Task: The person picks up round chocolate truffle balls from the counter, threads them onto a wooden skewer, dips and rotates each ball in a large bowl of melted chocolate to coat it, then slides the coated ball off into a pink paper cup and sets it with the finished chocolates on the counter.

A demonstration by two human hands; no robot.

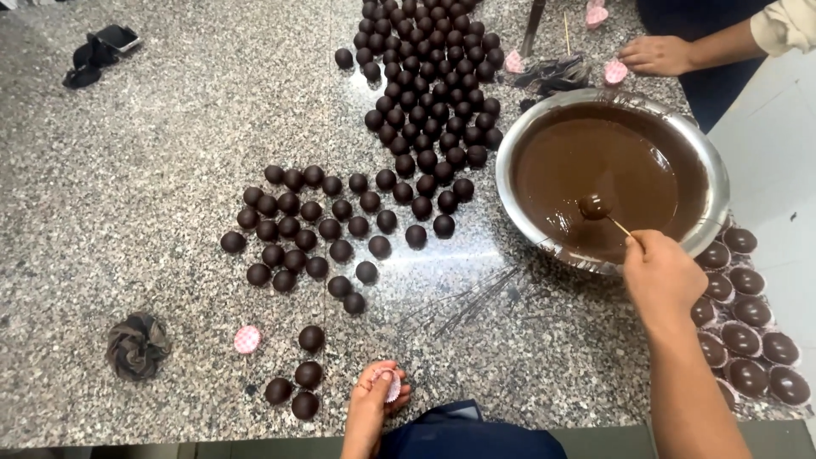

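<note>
right hand [661, 274] pinches thin stick [620, 226], ball [594, 206] on tip half sunk in melted chocolate, steel bowl [712, 161] far right. left hand [374, 399] grips pink paper cup [392, 384], partly hidden. dark balls [340, 223] crowd counter left.

A grey scrunchie [136, 345] is lying on the speckled tabletop [127, 170], a black cloth bundle [98, 53] is sitting far off, and another person's hand [656, 54] is resting beyond.

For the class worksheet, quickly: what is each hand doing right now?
Left hand: closed on a pink paper cup.
Right hand: closed on a thin stick with a chocolate ball over the bowl.
</note>
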